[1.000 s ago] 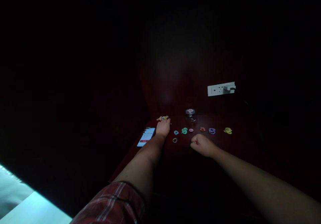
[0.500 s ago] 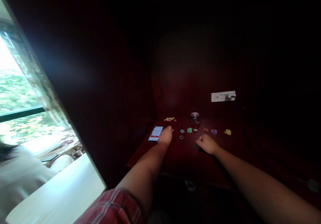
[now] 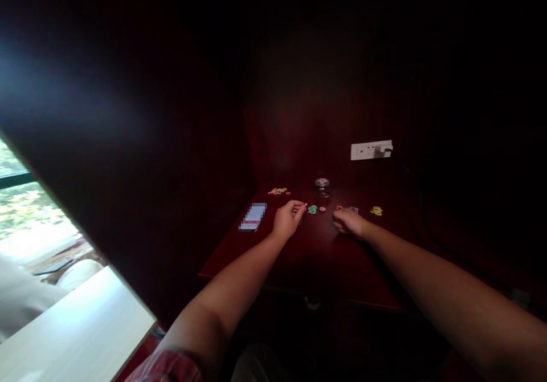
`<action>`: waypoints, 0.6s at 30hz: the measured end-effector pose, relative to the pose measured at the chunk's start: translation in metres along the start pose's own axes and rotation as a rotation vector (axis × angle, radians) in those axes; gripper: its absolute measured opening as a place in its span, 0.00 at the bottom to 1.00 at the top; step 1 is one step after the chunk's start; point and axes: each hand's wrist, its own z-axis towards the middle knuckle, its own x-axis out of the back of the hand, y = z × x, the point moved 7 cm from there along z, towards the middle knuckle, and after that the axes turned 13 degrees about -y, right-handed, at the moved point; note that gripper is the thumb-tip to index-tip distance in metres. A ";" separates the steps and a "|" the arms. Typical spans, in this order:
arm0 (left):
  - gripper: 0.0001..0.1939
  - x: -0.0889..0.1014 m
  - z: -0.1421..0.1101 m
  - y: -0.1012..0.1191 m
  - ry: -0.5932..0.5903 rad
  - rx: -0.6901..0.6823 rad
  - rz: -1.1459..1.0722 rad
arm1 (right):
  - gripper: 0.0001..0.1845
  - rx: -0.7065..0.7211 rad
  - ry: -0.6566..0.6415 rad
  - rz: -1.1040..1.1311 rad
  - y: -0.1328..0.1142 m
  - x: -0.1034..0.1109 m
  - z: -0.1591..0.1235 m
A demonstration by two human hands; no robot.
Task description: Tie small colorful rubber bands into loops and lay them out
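Observation:
On a dark red wooden desk (image 3: 316,268), my left hand (image 3: 288,219) hovers with fingers curled, its fingertips pinched close to a small red ring beside the green rings (image 3: 313,209). My right hand (image 3: 348,222) rests knuckles-up with fingers closed next to the red and purple rings (image 3: 352,209). What either hand holds is too dark to make out. A yellow ring pile (image 3: 376,211) lies to the right. A mixed-colour ring pile (image 3: 277,191) sits at the back left.
A phone (image 3: 253,217) lies left of my left hand. A small glass jar (image 3: 322,187) stands at the back by the wall. A white socket strip (image 3: 371,150) with a plug is on the wall. A white table (image 3: 72,330) and window lie left.
The camera has shifted and pulled back. My left hand moved right, away from the phone toward the green rings, fingers curling. My right hand slid forward toward the red and purple rings.

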 end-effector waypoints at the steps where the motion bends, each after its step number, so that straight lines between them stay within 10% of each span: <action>1: 0.13 -0.005 0.005 0.008 -0.007 -0.039 -0.034 | 0.19 -0.011 -0.019 0.048 0.002 0.001 0.000; 7: 0.10 -0.016 0.022 0.049 -0.055 -0.308 -0.081 | 0.17 -0.053 -0.100 0.242 0.002 -0.003 -0.005; 18: 0.11 -0.024 0.021 0.044 -0.195 -0.297 -0.128 | 0.15 0.237 0.020 0.215 -0.028 -0.012 -0.022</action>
